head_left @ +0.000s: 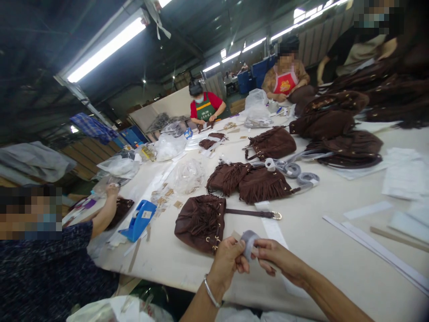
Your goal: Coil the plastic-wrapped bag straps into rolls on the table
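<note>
A grey coiled strip (250, 243) is held between my two hands, just above the front of the table. My left hand (229, 259), with a bangle on the wrist, pinches its left side between thumb and fingers. On the right side, the fingers of my right hand (273, 255) are closed on it too. A pale, flat end sticks out near my left thumb. Right behind my hands lies a dark brown bag (201, 223) with fringe and brass eyelets, its buckled strap (251, 213) stretched to the right.
Fringed brown bags (264, 184) and grey coils (307, 179) lie farther back. A blue tape dispenser (139, 221) stands at left, near a co-worker's arm (105, 212). White paper strips (375, 250) lie at right. More bags (345, 147) are piled behind; other people work around the table.
</note>
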The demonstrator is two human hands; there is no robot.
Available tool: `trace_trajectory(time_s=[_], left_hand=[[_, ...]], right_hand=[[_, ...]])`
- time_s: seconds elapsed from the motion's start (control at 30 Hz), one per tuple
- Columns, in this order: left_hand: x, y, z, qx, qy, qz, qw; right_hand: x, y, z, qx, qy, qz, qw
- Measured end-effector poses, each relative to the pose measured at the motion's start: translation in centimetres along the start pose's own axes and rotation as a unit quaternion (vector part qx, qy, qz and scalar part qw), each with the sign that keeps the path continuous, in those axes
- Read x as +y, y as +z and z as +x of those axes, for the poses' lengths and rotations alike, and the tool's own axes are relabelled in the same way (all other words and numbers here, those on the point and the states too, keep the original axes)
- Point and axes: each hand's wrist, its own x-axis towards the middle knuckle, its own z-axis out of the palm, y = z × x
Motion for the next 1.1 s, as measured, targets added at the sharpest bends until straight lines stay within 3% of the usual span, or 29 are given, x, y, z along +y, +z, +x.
trace_trajectory(time_s=[0.17, 0.37, 0.47, 0.53, 0.6, 0.7, 0.87, 0.97, 1.1], left_hand=[[-1.2, 0.8, -0.1, 0.096, 0.026, -0.020, 0.995], [-1.2, 1.3, 0.0, 0.141, 0.051, 0.028, 0.988], [-0.6, 1.0, -0.3, 0.127, 0.038, 0.008, 0.991], [-0.1, 0.7, -0.6, 0.102, 0.032, -0.016, 0.994], [0.4, 0.6, -0.9, 0.079, 0.032, -0.031, 0.996], [0.9, 0.6, -1.1, 0.068, 0.027, -0.016, 0.997], [0.9, 1.1, -1.2, 0.093, 0.030, 0.021, 0.995], [0.8, 1.3, -1.3, 0.099, 0.044, 0.033, 0.994], [0.5, 1.5, -1.5, 0.115, 0.050, 0.052, 0.991]], right_hand=[[0.9, 0.4, 0.6, 0.026, 0.014, -0.037, 0.999], [1.3, 1.2, -1.0, 0.145, -0.018, -0.127, 0.981], [0.5, 0.8, -2.8, 0.098, -0.025, -0.070, 0.992], [0.2, 0.1, -3.5, 0.089, -0.034, -0.085, 0.992], [0.0, -0.5, -3.7, 0.103, -0.074, -0.182, 0.975], [-0.3, -0.4, -3.2, 0.106, -0.146, -0.346, 0.921], [-1.3, 1.8, -1.5, 0.131, -0.220, -0.453, 0.854], [-1.4, 2.9, -0.9, 0.178, -0.195, -0.454, 0.851], [-1.0, 3.1, -0.4, 0.194, -0.104, -0.416, 0.882]])
